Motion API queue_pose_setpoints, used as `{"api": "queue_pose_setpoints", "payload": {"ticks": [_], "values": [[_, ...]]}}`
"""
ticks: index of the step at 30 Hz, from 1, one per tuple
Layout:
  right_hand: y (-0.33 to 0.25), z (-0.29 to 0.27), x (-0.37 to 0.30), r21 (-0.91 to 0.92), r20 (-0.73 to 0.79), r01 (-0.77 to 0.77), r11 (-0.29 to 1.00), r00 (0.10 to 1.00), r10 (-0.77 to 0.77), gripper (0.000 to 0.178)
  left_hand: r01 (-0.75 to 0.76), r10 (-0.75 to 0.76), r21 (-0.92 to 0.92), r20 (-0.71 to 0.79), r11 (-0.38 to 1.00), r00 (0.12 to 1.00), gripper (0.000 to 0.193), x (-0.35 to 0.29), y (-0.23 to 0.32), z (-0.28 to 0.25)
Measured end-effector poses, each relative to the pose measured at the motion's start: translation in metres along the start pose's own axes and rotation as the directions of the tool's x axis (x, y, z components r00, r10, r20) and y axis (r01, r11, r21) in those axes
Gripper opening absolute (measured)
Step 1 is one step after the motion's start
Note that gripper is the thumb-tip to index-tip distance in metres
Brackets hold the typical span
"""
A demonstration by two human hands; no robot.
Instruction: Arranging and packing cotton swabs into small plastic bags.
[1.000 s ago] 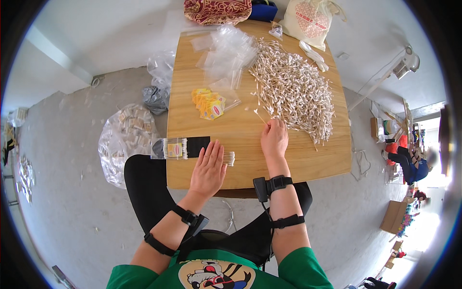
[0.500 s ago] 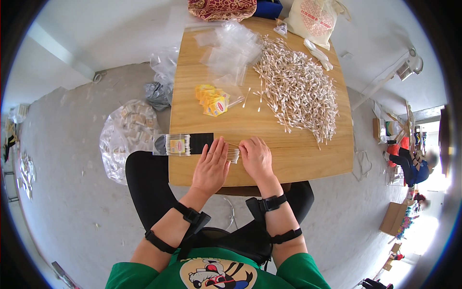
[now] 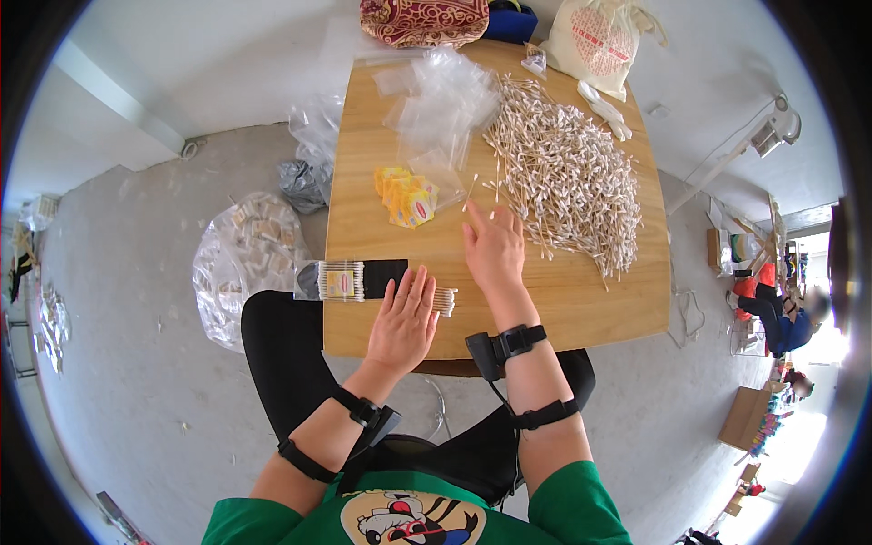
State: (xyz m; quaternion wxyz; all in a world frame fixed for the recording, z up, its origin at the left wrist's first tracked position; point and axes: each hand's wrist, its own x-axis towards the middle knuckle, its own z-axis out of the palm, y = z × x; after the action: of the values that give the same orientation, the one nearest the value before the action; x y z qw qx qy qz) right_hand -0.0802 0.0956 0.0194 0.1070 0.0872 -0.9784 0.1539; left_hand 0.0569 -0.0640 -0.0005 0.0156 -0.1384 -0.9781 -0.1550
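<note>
My left hand (image 3: 402,322) lies flat, fingers stretched out, over a small row of cotton swabs (image 3: 443,302) whose white tips stick out on its right. Beside its fingertips is a black strip (image 3: 386,278); at the strip's left end sits a clear bag of cotton swabs (image 3: 345,281) with a yellow card in it. My right hand (image 3: 496,247) is stretched forward over the table with nothing visible in it, its fingertips close to a loose swab (image 3: 471,191) and the left edge of a big heap of cotton swabs (image 3: 568,173).
Yellow cards (image 3: 407,197) lie in a loose stack, with clear plastic bags (image 3: 443,95) behind. A white glove (image 3: 604,111), a cloth bag (image 3: 592,45) and a patterned red bag (image 3: 422,23) are at the far side. A clear sack of packed swabs (image 3: 250,263) stands left of the wooden table (image 3: 581,313).
My right hand has left the row of swabs beside my left hand and moved forward toward the loose swabs. My left hand stays on the row.
</note>
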Motion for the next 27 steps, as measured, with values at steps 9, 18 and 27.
{"api": "queue_pose_setpoints", "payload": {"ticks": [9,18,27], "values": [[0.004,0.011,0.001,-0.056,0.003,0.027,0.998,1.000,-0.026,0.033,-0.005,0.005,-0.005,0.018,1.000,1.000,0.061,0.001,0.001,-0.001],[0.009,0.004,-0.004,-0.037,-0.002,0.059,0.998,0.998,-0.059,0.025,-0.012,0.012,-0.035,0.001,0.999,1.000,0.062,0.000,0.000,0.001],[0.033,-0.006,-0.053,0.156,-0.053,0.013,0.988,0.999,-0.005,0.006,-0.007,0.006,-0.024,-0.018,1.000,1.000,0.061,0.000,0.001,-0.002]]}}
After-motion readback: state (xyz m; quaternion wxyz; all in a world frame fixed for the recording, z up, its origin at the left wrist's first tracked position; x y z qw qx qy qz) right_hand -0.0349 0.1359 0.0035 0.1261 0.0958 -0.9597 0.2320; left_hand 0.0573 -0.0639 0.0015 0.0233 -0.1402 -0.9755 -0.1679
